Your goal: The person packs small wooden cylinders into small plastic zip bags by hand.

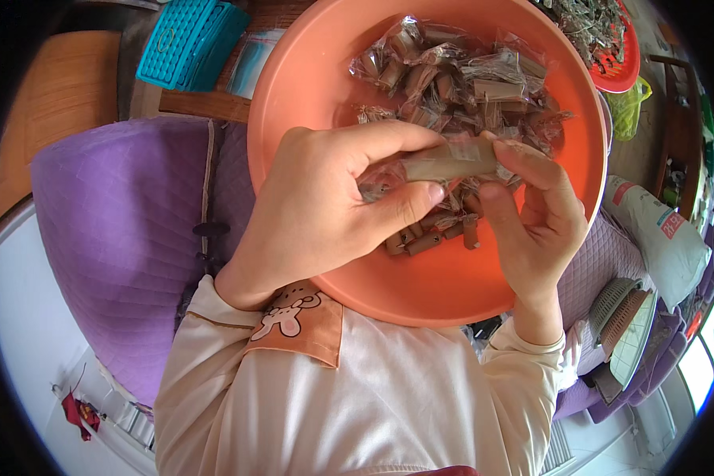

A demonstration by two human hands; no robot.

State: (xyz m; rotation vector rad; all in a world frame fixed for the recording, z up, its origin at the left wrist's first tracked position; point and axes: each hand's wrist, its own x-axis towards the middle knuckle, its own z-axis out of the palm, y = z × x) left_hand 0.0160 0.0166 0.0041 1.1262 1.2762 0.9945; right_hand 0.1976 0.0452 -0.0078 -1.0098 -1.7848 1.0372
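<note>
We have two hands nearest, both working over one basin; left hand [317, 194] grips the left end of a brown roll [450, 162], thumb below, fingers above; right hand [543, 218] pinches the right end between thumb and forefinger, other fingers curled. We count one roll in hand: short, roughly cylindrical, tan-brown, lying near level, with clear crinkled film [381, 179] bunched at its left end; it sits above the basin's middle, hiding part of the heap.

Just under the hands we get the basin [436, 289]: one, round, orange, smooth-walled; near rim against a cream top [381, 397]; inside, a heap of film-wrapped brown pieces [500, 91] toward the far side, plus smaller brown pieces [424, 243] at the near edge of the heap; too overlapped for us to count either.

Further out we see one purple quilted cover [119, 238] on the left; one white bag [662, 238] on the right, contents hidden; one green bag [628, 111] beyond it; far left, teal perforated trays [182, 47], stacked, count unclear; far right, one red basket [631, 55] piled with grey-brown, shiny bits we can't identify.
</note>
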